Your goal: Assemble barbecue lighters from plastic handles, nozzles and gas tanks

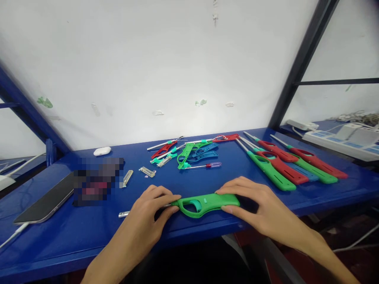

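Note:
A green long-necked gas lighter lies sideways between my hands at the front of the blue table. My left hand pinches it where the metal neck meets the handle; the neck's silver tip pokes out on the far side of that hand. With thumb and fingers, my right hand grips the butt end of the handle. A teal trigger shows inside the handle's loop. Beyond lie a screwdriver with a purple handle, green half-shells, blue half-shells and small clear fuel tanks.
Several whole lighters in red, green and blue lie on the right. At the left are a dark phone with a cable, a blurred-out item and a white earbud case. A power strip stands past the frame post.

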{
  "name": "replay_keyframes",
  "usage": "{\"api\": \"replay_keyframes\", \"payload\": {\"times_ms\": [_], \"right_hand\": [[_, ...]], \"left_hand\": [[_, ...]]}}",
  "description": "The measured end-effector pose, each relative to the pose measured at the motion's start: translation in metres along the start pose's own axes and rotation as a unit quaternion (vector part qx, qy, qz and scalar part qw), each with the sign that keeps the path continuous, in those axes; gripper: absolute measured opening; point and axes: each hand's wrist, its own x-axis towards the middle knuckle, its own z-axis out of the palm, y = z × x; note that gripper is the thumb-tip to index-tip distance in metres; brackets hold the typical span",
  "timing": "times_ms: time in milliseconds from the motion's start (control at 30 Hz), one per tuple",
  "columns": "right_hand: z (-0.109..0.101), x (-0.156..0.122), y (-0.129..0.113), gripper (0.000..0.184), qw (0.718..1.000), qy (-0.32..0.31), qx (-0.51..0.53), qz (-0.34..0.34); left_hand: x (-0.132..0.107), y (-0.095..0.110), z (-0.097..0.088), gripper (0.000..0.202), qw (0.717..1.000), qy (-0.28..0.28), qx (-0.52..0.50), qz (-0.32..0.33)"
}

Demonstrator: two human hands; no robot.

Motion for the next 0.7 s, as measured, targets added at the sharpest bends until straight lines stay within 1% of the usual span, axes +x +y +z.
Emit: {"api": "replay_keyframes", "payload": {"times_ms": [133, 367, 467, 600, 700], "right_hand": [[-0.0002, -0.0006, 0.0008, 0.022, 1.0, 0.004, 0.004, -0.001], [-0.0009, -0.0009, -0.0005, 0.023, 1.0, -0.015, 0.004, 0.013], [-0.0008, -0.001, -0.0009, 0.022, 1.0, -0.013, 0.006, 0.011], [-0.0003, -0.0014, 0.0003, 0.023, 1.0, -0.008, 0.008, 0.011], [0.0004, -0.0013, 0.0015, 0.023, 1.0, -0.006, 0.017, 0.006]], "left_hand": [[-0.0002, 0.0009, 0.0007, 0.027, 1.0, -0.001, -0.002, 0.003], [-0.0006, 0.0019, -0.0009, 0.027, 1.0, -0.005, 0.011, -0.009], [-0.0004, 0.0012, -0.0008, 0.027, 1.0, -0.004, 0.021, -0.006], [-0.0024, -0.0001, 0.0016, 0.03, 0.998, 0.003, 0.056, 0.026], [-0.0049, 0.0005, 0.0038, 0.033, 0.991, 0.016, 0.117, 0.068]]}}
